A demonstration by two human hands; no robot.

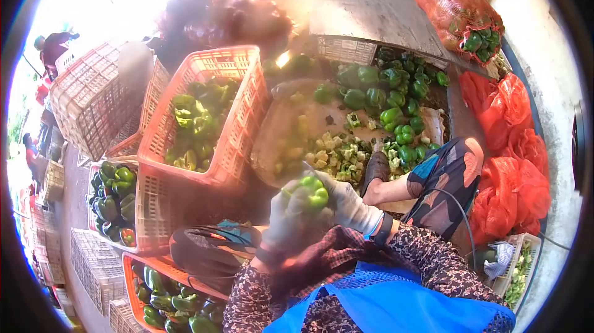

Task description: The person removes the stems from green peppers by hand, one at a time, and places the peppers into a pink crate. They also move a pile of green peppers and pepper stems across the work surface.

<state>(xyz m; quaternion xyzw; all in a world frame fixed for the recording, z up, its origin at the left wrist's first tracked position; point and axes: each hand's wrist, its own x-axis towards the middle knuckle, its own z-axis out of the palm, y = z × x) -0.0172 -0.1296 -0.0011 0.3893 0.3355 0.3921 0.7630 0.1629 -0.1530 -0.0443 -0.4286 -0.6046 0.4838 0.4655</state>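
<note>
A green bell pepper (314,192) is held up in front of my lap. My left hand (286,212), in a pale glove, wraps round its left side. My right hand (349,202), gloved too, is closed at the pepper's right side. A thin, dark-edged sliver, perhaps a blade, shows above the right fingers, too small to make out. Beyond the hands lies a heap of cut pepper cores (343,155) by my shoe. Whole green peppers (377,89) are piled behind it.
An orange crate (238,166) of peppers stands ahead on the left, with more crates of peppers (114,197) below it. Red mesh bags (510,160) lie at right; a filled mesh sack (455,8) rests on a board (371,14). A cable (465,215) crosses my knee. People are at far left.
</note>
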